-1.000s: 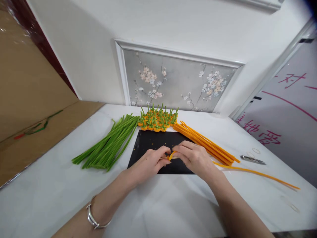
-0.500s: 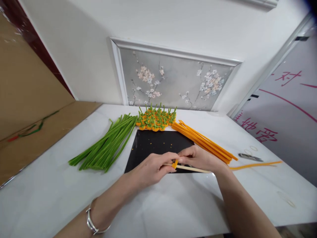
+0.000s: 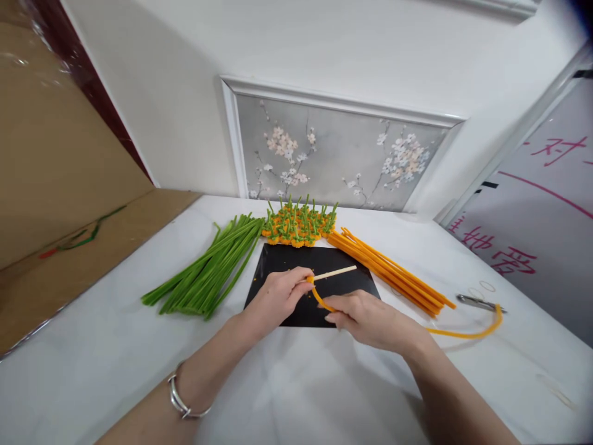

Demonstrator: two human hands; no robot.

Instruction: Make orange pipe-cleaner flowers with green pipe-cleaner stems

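Observation:
My left hand (image 3: 279,293) is closed on a thin pale wooden stick (image 3: 337,272), which points right over the black mat (image 3: 273,262). At its fingertips an orange pipe cleaner (image 3: 463,335) is looped round the stick. From there the fuzzy strand curves down to my right hand (image 3: 373,316), which pinches it between thumb and fingers. Its loose tail comes out beyond the right wrist and bends up at the far end, near the scissors-like metal tool (image 3: 475,302).
Green pipe cleaners (image 3: 208,272) lie heaped at left, orange pipe cleaners (image 3: 393,272) at right. Behind the mat stand several orange-and-green pipe cleaner flowers (image 3: 299,225), stems up. Rubber bands (image 3: 487,286) lie near the metal tool. Cardboard (image 3: 115,228) borders the white table at left.
My right hand has moved away from the left, down and to the right, drawing out the orange strand. The stick now points up to the right, and the strand's tail has curled.

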